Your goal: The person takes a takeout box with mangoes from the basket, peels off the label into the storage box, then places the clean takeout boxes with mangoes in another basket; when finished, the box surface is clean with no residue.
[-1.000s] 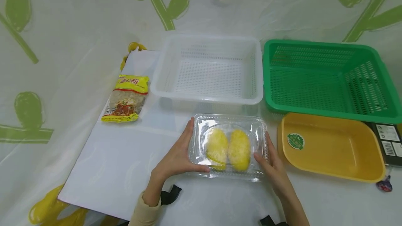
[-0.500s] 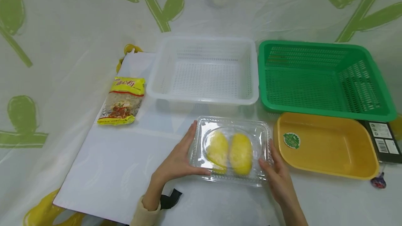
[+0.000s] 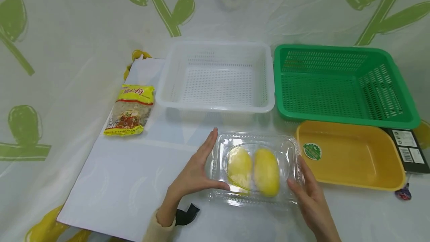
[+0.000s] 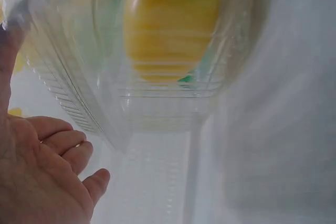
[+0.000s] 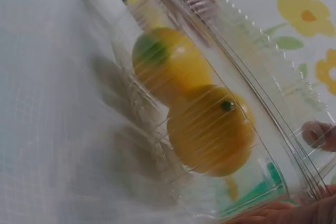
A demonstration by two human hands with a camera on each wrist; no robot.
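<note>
A clear plastic clamshell box [image 3: 252, 136] with two yellow mangoes [image 3: 266, 173] inside is held between my hands in front of the baskets. My left hand [image 3: 193, 174] grips its left side, forefinger at the far corner and thumb over the near corner. On the other side my right hand [image 3: 310, 199] holds the right edge, thumb on top. The right wrist view shows green patches on the mangoes [image 5: 210, 129] through the ribbed wall, with shadows below on the table. In the left wrist view several fingers [image 4: 65, 142] of the left hand lie beside the box.
Behind stand a white basket [image 3: 215, 107] and a green basket [image 3: 346, 118]. A yellow basin [image 3: 352, 184] sits close by on the right, near a black package [image 3: 408, 148] and a small wrapped lollipop [image 3: 404, 192]. At left lies a bag of noodles [image 3: 130, 111].
Both hands and the box have shifted to the right and a little nearer. The box now comes close to the yellow basin. Part of the shift in view is from the head turning.
</note>
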